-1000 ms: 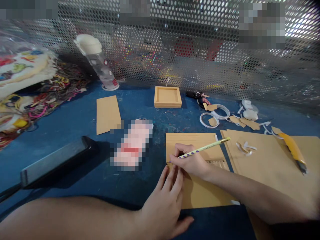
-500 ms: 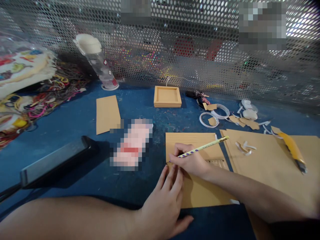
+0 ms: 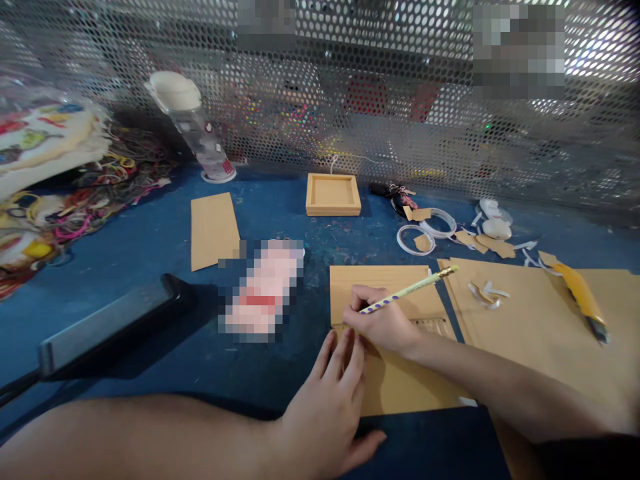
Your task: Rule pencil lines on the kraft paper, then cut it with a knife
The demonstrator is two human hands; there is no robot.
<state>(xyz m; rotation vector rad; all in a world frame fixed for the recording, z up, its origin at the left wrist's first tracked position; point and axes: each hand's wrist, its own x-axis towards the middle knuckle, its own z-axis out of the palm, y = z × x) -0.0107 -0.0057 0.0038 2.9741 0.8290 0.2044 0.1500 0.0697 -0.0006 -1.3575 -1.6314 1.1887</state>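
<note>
My right hand [image 3: 377, 317] grips a pale yellow pencil [image 3: 407, 291] with purple dots, its eraser end pointing up to the right; the tip is hidden behind the fingers. Beneath it lies a sheet of brown cardboard [image 3: 400, 393] with faint lines across its upper part. A clear ruler [image 3: 433, 325] crosses the sheet, partly covered by my right hand. My left hand [image 3: 335, 393] lies with outstretched fingers, their tips pressing on the ruler's left end, and its thumb sticks out below over the blue table.
Right of the sheet, a yellow utility knife [image 3: 580, 293] lies on more cardboard [image 3: 525, 333]. Tape rolls [image 3: 416, 240] and scraps sit behind. A small wooden frame box [image 3: 333, 193], a cardboard piece [image 3: 215, 233], a blurred pink item [image 3: 265, 287], a black device [image 3: 117, 327] and a plastic cup [image 3: 200, 133] stand around.
My right hand and the pencil have shifted slightly right along the ruler. My left hand stays in place; the whole view has moved a little.
</note>
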